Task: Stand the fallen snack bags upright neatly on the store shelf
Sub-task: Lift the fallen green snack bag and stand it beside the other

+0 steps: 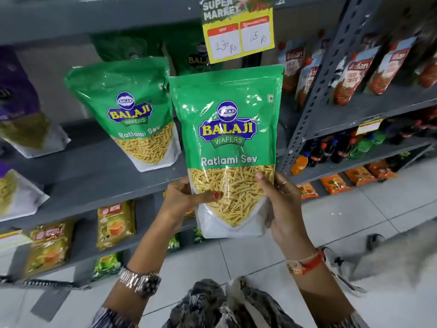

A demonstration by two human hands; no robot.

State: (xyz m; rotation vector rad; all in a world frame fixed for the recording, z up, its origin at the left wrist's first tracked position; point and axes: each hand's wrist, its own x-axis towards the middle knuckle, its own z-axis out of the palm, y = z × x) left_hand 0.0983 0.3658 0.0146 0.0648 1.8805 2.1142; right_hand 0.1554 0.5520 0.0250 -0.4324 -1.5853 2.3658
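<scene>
While both hands grip its lower end, the glossy green plastic Ratlami Sev snack bag [227,147] hangs upright in the air in front of the grey metal store shelf [99,171], clear of the shelf board. The left hand [182,197] clamps the bag's left edge, thumb with a red-painted nail pressed flat across the clear window of yellow sev. The right hand [281,204] clasps the right edge, thumb on the front, the other fingers wrapped behind and hidden. A second green Ratlami Sev bag [132,110] stands on the shelf just to the left, leaning back a little. Above hangs a yellow price tag [237,31]. Red tomato ketchup pouches [354,72] fill the neighbouring rack on the right.
</scene>
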